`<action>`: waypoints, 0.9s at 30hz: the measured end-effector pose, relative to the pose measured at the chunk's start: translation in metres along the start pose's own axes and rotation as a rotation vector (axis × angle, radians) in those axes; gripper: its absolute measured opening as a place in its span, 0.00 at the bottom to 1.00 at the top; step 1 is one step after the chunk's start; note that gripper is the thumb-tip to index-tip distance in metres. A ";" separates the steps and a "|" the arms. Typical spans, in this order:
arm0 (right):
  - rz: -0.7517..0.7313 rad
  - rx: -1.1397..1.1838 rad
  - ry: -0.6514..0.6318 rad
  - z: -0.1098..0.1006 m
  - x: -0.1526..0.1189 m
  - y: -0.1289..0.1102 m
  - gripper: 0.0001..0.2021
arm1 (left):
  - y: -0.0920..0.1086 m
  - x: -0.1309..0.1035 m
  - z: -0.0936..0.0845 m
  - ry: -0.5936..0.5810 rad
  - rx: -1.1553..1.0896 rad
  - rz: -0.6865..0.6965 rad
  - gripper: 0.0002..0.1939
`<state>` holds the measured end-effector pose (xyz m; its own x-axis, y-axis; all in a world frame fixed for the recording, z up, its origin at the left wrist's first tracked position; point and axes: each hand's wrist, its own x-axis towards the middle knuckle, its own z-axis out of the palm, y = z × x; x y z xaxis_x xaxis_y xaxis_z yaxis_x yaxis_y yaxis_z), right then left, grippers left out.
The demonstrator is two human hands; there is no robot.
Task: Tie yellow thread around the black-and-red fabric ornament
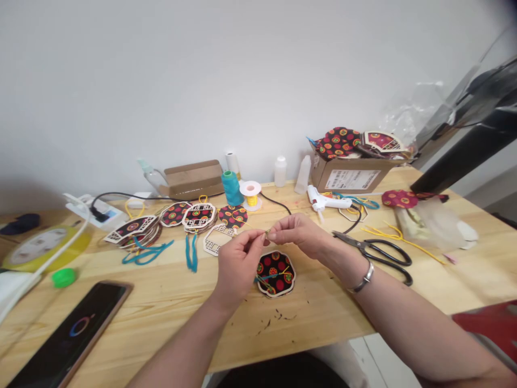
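The left hand (240, 263) is slanting in from seven o'clock and the right hand (299, 235), a silver bangle (367, 277) circling its wrist, from four o'clock. Thumbs and forefingers are meeting at their tips, pinching a small greenish-yellow piece (267, 234), whose exact form is remaining too small to tell. At six o'clock from the fingertips, a patterned ornament (274, 274) is lying on the wooden table (181, 307). Its black cloth is displaying red dots and multicoloured medallions within a pale, scalloped border; teal and yellow cords are lying across it. Scissors (365, 246) are resting at three o'clock.
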<state>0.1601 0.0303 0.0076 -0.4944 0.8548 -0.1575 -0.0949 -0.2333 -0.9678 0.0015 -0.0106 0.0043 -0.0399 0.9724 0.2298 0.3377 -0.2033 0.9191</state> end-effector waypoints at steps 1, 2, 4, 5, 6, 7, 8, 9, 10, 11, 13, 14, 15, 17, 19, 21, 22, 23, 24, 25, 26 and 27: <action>-0.003 0.006 0.001 0.000 0.000 0.000 0.06 | 0.000 0.000 0.000 0.008 -0.009 -0.008 0.07; -0.006 0.010 0.001 0.000 0.000 0.000 0.06 | 0.000 0.000 0.000 0.006 -0.015 -0.016 0.06; -0.015 0.008 0.006 0.000 0.000 0.001 0.06 | 0.001 0.000 0.001 0.014 -0.029 -0.033 0.06; -0.021 0.005 0.010 0.000 0.001 0.001 0.06 | 0.002 0.000 0.001 0.017 -0.035 -0.041 0.06; -0.024 0.002 0.015 0.000 0.001 0.002 0.06 | 0.002 0.000 0.001 0.020 -0.041 -0.049 0.05; -0.024 0.002 0.020 0.000 0.001 0.003 0.06 | 0.003 0.000 0.001 0.022 -0.046 -0.056 0.05; -0.022 0.002 0.024 -0.001 0.001 0.003 0.06 | 0.004 0.000 0.001 0.024 -0.049 -0.061 0.05; -0.017 0.002 0.025 -0.001 0.001 0.004 0.06 | 0.004 0.000 0.001 0.023 -0.050 -0.065 0.05; -0.013 0.002 0.024 0.000 0.001 0.004 0.06 | 0.005 0.000 0.001 0.022 -0.050 -0.069 0.05; -0.009 0.000 0.022 0.000 0.002 0.004 0.07 | 0.005 0.001 0.001 0.021 -0.051 -0.072 0.05; -0.006 -0.003 0.025 0.001 0.002 0.004 0.07 | 0.006 0.001 0.000 0.021 -0.056 -0.076 0.05; -0.006 -0.003 0.029 0.001 0.002 0.004 0.08 | 0.006 0.001 0.000 0.021 -0.061 -0.077 0.05; -0.007 -0.001 0.035 0.001 0.002 0.004 0.08 | 0.006 0.001 0.000 0.020 -0.065 -0.080 0.05; -0.012 0.002 0.042 0.002 0.003 0.004 0.08 | 0.006 0.001 0.000 0.022 -0.074 -0.085 0.05; -0.020 -0.005 0.050 0.003 0.003 0.004 0.09 | 0.006 0.001 0.000 0.024 -0.082 -0.088 0.04; -0.031 -0.023 0.059 0.004 0.002 0.003 0.09 | 0.006 0.001 0.000 0.022 -0.093 -0.094 0.04; -0.038 -0.030 0.063 0.004 0.002 0.003 0.09 | 0.006 0.001 0.000 0.019 -0.099 -0.098 0.04; -0.045 -0.034 0.066 0.004 0.002 0.003 0.09 | 0.006 0.001 0.000 0.015 -0.104 -0.104 0.04; -0.052 -0.035 0.067 0.004 0.002 0.003 0.09 | 0.005 0.001 0.000 0.011 -0.106 -0.110 0.04; -0.058 -0.032 0.068 0.005 0.002 0.003 0.09 | 0.005 0.001 0.000 0.008 -0.107 -0.116 0.04; -0.062 -0.025 0.069 0.005 0.002 0.003 0.09 | 0.005 0.001 0.000 0.006 -0.106 -0.121 0.05; -0.066 -0.019 0.067 0.005 0.002 0.002 0.09 | 0.005 0.001 0.000 0.004 -0.103 -0.126 0.05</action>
<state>0.1549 0.0291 0.0059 -0.4290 0.8971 -0.1056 -0.1088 -0.1673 -0.9799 0.0033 -0.0105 0.0094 -0.0796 0.9906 0.1115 0.2311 -0.0905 0.9687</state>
